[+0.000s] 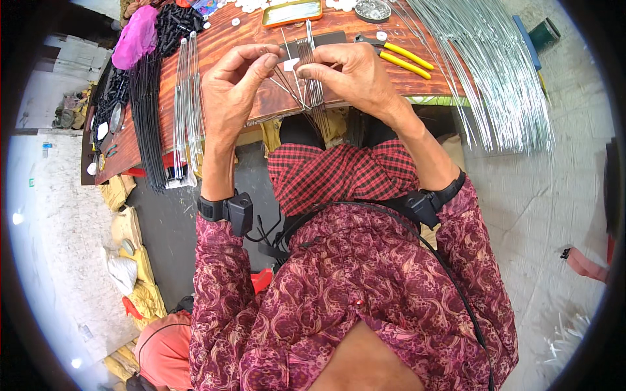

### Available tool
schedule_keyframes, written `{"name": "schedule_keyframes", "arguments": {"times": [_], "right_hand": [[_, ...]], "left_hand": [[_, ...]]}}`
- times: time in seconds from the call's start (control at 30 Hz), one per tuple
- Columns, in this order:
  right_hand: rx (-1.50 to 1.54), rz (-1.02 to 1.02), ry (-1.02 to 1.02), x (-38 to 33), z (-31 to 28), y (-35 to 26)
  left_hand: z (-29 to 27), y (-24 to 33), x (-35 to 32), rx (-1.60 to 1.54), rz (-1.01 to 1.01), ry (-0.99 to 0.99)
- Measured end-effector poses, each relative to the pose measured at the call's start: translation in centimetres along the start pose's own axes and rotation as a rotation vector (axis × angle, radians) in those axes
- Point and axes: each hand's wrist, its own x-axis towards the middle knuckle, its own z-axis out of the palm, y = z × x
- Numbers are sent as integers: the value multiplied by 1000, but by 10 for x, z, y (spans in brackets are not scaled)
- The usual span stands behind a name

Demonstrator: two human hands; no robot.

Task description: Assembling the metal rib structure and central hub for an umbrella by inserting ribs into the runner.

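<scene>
Both my hands are raised over the near edge of the wooden table. My left hand (231, 85) is closed in a pinch, thumb against forefinger, on a few thin metal wires (285, 86) that slant down toward the right. My right hand (355, 77) pinches an upright bundle of thin metal rods (315, 96), with the thumb across its front. The lower ends of the bundle hang past the table edge. Behind it on the table lie a dark flat block (331, 38) and a small white piece (291, 64), both partly covered by the rods.
Yellow-handled pliers (405, 63) lie right of my right hand. A large sheaf of silvery wires (499, 85) overhangs the table's right side. Black rods (149, 124) and silvery rods (188, 107) overhang at left. An orange-rimmed tin (291, 22) and a round dish (373, 10) stand behind.
</scene>
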Motion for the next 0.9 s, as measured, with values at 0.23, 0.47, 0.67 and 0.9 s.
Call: {"name": "schedule_keyframes", "arguments": {"times": [0.23,0.47,0.67,0.9], "right_hand": [[9,19,-25,-2,-6,-2],[77,159,92,-10,-41,15],[74,276,196,-26,-82,11],[95,421,327,-57,-109,22]], "left_hand": [[2,-3,-6,45,-43,-34],[-15,-17,-13,2,-52,73],[-29,-20,-18,48,9,177],[-58,-23,-29,108,-3,480]]}}
